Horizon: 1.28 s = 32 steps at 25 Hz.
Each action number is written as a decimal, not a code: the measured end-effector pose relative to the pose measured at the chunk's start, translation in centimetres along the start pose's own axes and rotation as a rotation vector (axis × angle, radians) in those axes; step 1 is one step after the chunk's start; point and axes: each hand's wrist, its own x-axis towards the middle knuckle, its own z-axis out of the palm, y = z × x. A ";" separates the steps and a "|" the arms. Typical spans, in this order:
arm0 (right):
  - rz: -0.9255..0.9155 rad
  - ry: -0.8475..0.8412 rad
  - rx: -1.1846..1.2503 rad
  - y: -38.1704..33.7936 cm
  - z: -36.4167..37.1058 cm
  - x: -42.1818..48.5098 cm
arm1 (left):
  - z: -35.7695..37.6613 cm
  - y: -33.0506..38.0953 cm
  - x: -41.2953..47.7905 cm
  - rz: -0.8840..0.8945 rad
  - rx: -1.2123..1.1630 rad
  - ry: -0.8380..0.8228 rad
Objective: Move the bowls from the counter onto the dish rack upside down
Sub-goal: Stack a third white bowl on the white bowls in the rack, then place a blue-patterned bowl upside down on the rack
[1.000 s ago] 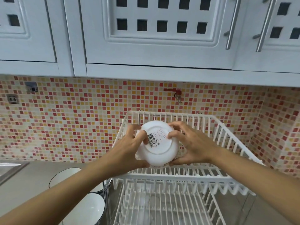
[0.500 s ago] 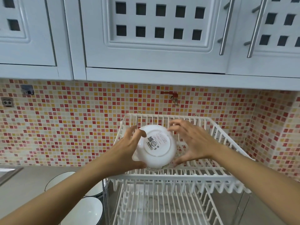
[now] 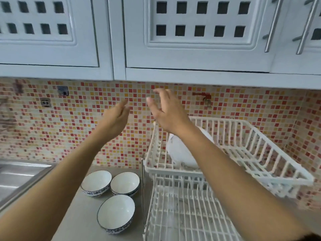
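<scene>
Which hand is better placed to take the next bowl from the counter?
Probably the left hand: the three bowls lie under the left arm, left of the rack. The right hand would have to cross over.

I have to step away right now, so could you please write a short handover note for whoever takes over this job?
Left hand: open, empty, raised in front of the tiled wall.
Right hand: open, empty, raised above the rack's left end.
Done: one white bowl sits upside down in the top tier of the dish rack.
Left: three bowls, right way up, on the counter left of the rack: back left, back right, front. Each goes onto the rack upside down.
</scene>
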 end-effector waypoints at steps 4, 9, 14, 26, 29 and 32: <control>0.120 0.011 0.207 -6.2 7.2 -0.1 | -1.3 -6.3 -0.7 -0.214 -0.026 0.052; 0.335 0.018 0.268 -7.5 17.6 -4.9 | -0.8 -14.2 -4.5 -0.440 0.039 -0.018; 0.729 -0.227 0.193 -4.1 27.1 -12.3 | 6.2 -22.0 -9.7 -0.629 0.102 -0.304; 1.326 -0.499 0.468 1.9 36.7 -21.3 | 18.6 -29.0 -16.7 -1.012 -0.124 -0.387; 1.276 -0.375 0.582 1.1 35.8 -21.1 | 17.3 -28.0 -17.2 -1.030 -0.325 -0.217; 1.020 -0.289 0.615 -0.8 33.3 -18.8 | 13.0 -27.2 -15.7 -0.899 -0.279 -0.080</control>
